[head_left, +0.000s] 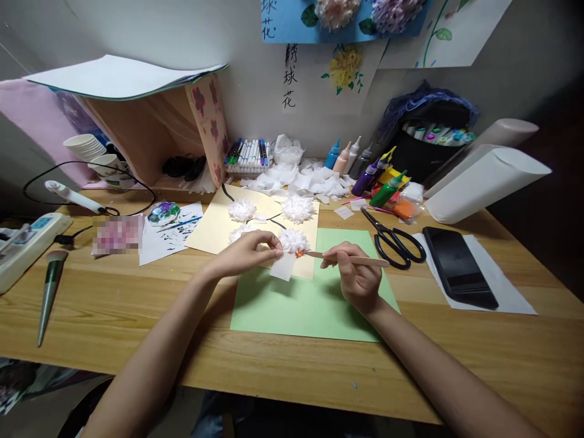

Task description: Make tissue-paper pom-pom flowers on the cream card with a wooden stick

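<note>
My left hand (258, 249) pinches a small white tissue paper square (283, 267) at its upper corner. In my right hand (358, 274) is a wooden craft stick (365, 260), its tip beside a small orange lump (300, 253). That lump sits against a white tissue-paper flower (294, 239) on the cream sheet (212, 225). Further white flowers, such as one at the upper right (297, 208), stand on the same sheet among dark painted stems; my left hand partly covers one. Beneath the cream sheet's near edge lies a green sheet (314, 310).
Black-handled scissors (392, 243) and a phone (456, 264) lie to the right. Behind the sheets are a pile of tissue squares (301, 180), paint bottles (342, 158) and markers (249, 153). A makeup brush (52, 292) and power strip (31, 249) lie at left.
</note>
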### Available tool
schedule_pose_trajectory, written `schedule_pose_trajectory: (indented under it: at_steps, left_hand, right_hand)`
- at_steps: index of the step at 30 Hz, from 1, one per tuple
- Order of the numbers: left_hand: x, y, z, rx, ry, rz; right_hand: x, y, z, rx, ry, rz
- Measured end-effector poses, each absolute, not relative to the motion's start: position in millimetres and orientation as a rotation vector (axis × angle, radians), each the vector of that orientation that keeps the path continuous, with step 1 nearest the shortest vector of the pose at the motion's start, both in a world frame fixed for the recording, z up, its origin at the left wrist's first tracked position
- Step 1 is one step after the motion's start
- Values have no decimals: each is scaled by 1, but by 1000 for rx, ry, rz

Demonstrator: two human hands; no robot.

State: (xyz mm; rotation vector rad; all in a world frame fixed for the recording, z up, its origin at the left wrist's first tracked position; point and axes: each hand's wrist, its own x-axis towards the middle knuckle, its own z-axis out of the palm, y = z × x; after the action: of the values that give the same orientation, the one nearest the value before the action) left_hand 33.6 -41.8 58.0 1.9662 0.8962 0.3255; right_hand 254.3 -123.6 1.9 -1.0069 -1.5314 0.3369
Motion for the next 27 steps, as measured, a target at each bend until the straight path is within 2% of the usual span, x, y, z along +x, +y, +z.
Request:
schedule_pose_trajectory:
  at_steps: [5,16,22,27]
  left_hand:
    - [45,-47,39,2316,1152,365]
    - [51,-48,26,2484,1154,506]
    - [51,-49,21,2511,1326,589]
    - [49,-46,16,2585,1376,528]
  right_hand:
    - [246,-125,5,-939,-1756,278]
    - [236,-114,-1,-878,-2104,-39]
    - [235,-112,-5,-1007,-2063,-5]
    - [227,-107,0,-1176,-1928,114]
